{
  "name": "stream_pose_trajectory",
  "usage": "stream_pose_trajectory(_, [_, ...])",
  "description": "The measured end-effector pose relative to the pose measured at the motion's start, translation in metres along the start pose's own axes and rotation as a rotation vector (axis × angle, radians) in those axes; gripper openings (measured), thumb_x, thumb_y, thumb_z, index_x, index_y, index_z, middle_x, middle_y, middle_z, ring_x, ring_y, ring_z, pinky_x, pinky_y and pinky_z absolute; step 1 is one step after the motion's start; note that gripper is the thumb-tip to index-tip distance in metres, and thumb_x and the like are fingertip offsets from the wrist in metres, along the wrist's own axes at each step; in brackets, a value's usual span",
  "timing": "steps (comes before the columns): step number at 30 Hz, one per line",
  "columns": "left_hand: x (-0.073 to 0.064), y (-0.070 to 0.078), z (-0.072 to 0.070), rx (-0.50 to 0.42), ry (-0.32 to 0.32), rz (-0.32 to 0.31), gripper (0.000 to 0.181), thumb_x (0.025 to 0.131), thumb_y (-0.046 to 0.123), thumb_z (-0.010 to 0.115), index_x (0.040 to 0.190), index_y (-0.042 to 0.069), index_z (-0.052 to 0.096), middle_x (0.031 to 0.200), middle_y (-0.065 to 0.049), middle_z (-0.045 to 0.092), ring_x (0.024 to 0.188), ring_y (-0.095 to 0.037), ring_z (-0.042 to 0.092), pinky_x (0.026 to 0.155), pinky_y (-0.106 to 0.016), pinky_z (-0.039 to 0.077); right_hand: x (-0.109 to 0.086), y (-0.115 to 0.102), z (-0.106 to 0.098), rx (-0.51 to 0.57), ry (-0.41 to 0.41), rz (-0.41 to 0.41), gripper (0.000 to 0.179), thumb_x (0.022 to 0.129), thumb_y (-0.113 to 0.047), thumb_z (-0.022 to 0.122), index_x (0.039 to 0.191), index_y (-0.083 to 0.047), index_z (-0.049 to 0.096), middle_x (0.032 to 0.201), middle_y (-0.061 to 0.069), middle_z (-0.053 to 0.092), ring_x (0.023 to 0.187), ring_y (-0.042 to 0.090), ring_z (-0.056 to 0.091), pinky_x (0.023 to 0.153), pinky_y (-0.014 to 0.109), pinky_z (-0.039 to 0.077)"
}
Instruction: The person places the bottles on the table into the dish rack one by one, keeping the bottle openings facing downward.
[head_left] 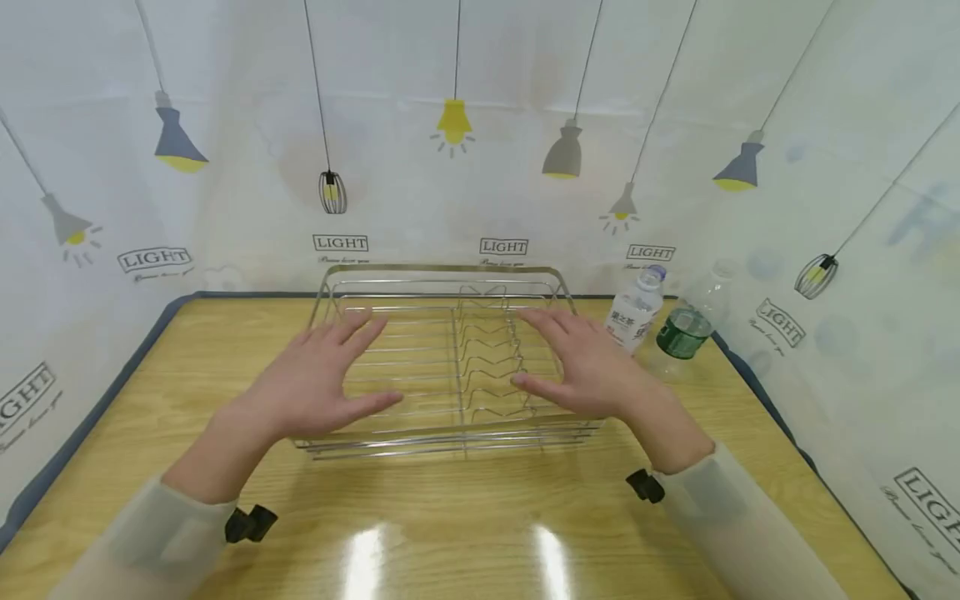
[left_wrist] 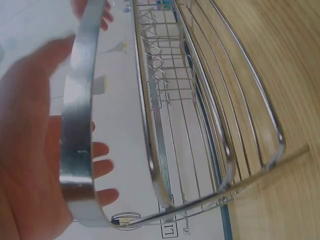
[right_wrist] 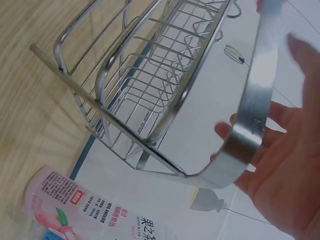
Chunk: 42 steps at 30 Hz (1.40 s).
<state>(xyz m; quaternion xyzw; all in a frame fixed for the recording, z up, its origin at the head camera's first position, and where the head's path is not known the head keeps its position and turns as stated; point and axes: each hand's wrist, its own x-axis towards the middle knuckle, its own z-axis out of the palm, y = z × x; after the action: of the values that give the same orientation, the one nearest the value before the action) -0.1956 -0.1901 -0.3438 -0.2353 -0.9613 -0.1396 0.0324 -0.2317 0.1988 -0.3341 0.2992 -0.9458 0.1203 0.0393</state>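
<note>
A silver wire dish rack stands on the wooden table, its flat metal rim on top and a row of bent wire dividers right of its middle. Over the rack's left side I hold my left hand, fingers spread and thumb pointing inward. My right hand mirrors it over the right side, also with extended fingers. Neither hand grips anything. Both wrist views show fingers beyond the rim; whether skin touches the metal I cannot tell. In the right wrist view, the right hand is beside the rack's end.
Behind the right hand stand a bottle with a white and pink label and a clear bottle with a green label. A lamp-patterned white cloth hangs behind the table and along its sides.
</note>
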Motion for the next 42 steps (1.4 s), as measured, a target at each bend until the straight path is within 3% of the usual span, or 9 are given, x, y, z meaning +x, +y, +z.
stream_pose_trajectory(3, [-0.002,0.002,-0.001,-0.095,0.056,0.037,0.077,0.108,0.059,0.064,0.168,0.015,0.046,0.165,-0.015,0.053,0.148,-0.043,0.056,0.118,-0.066,0.047,-0.002,0.003,-0.003,0.15,0.092,-0.002,0.069,0.107,-0.045,0.072,0.165,-0.017,0.047,0.156,0.012,0.06,0.133,0.035,0.067,0.102,0.056,0.06])
stream_pose_trajectory(7, [-0.002,0.004,0.001,-0.256,0.094,0.09,0.058,0.11,0.042,0.069,0.159,0.013,0.058,0.147,-0.011,0.068,0.132,-0.033,0.068,0.104,-0.057,0.058,-0.013,0.013,-0.011,0.326,0.205,0.025,0.049,0.108,-0.027,0.072,0.154,-0.013,0.059,0.14,0.01,0.07,0.114,0.027,0.074,0.084,0.042,0.062])
stream_pose_trajectory(11, [-0.001,0.005,0.005,-0.37,0.107,0.123,0.054,0.108,0.033,0.073,0.155,0.012,0.061,0.14,-0.009,0.071,0.125,-0.03,0.072,0.098,-0.051,0.061,-0.025,0.026,-0.018,0.353,0.303,0.037,0.039,0.108,-0.02,0.072,0.146,-0.012,0.065,0.129,0.01,0.074,0.102,0.022,0.074,0.084,0.033,0.06])
stream_pose_trajectory(18, [-0.003,0.005,0.011,-0.435,0.111,0.146,0.052,0.107,0.027,0.074,0.154,0.01,0.062,0.137,-0.009,0.073,0.119,-0.027,0.075,0.095,-0.046,0.062,-0.043,0.049,-0.023,0.348,0.427,0.052,0.032,0.107,-0.012,0.072,0.139,-0.009,0.069,0.119,0.011,0.077,0.094,0.0,0.068,0.08,0.013,0.052])
stream_pose_trajectory(21, [-0.005,0.007,0.011,-0.467,0.096,0.137,0.051,0.107,0.027,0.074,0.155,0.011,0.062,0.136,-0.007,0.074,0.118,-0.024,0.075,0.095,-0.044,0.061,-0.054,0.062,-0.031,0.359,0.482,0.113,0.032,0.107,-0.013,0.07,0.139,-0.007,0.069,0.118,0.008,0.075,0.095,-0.007,0.064,0.082,0.008,0.049])
stream_pose_trajectory(28, [-0.007,0.009,0.011,-0.48,0.099,0.135,0.049,0.107,0.026,0.075,0.152,0.013,0.064,0.134,-0.004,0.076,0.118,-0.021,0.075,0.095,-0.041,0.062,-0.08,0.107,-0.045,0.386,0.699,0.256,0.035,0.106,-0.012,0.071,0.14,-0.006,0.068,0.113,-0.028,0.066,0.099,-0.009,0.062,0.087,0.006,0.046])
stream_pose_trajectory(33, [-0.008,0.01,0.009,-0.498,0.111,0.135,0.045,0.107,0.024,0.074,0.15,0.013,0.067,0.133,-0.004,0.076,0.117,-0.02,0.075,0.094,-0.04,0.062,-0.094,0.131,-0.053,0.447,0.836,0.426,0.043,0.103,-0.015,0.072,0.145,-0.01,0.062,0.116,-0.027,0.06,0.103,-0.005,0.059,0.092,0.013,0.043])
stream_pose_trajectory(37, [-0.009,0.01,0.008,-0.505,0.109,0.125,0.044,0.108,0.024,0.073,0.149,0.013,0.067,0.134,-0.004,0.076,0.117,-0.021,0.075,0.095,-0.04,0.062,-0.102,0.148,-0.052,0.524,0.814,0.573,0.052,0.103,-0.022,0.073,0.15,-0.024,0.053,0.121,-0.028,0.053,0.11,-0.004,0.054,0.093,0.011,0.04])
stream_pose_trajectory(42, [-0.009,0.01,0.009,-0.513,0.112,0.129,0.041,0.108,0.024,0.073,0.147,0.013,0.069,0.133,-0.003,0.076,0.117,-0.021,0.074,0.094,-0.039,0.062,-0.108,0.176,-0.04,0.603,0.618,0.635,0.067,0.107,-0.032,0.072,0.163,-0.025,0.036,0.135,-0.026,0.045,0.124,0.0,0.048,0.096,0.005,0.04])
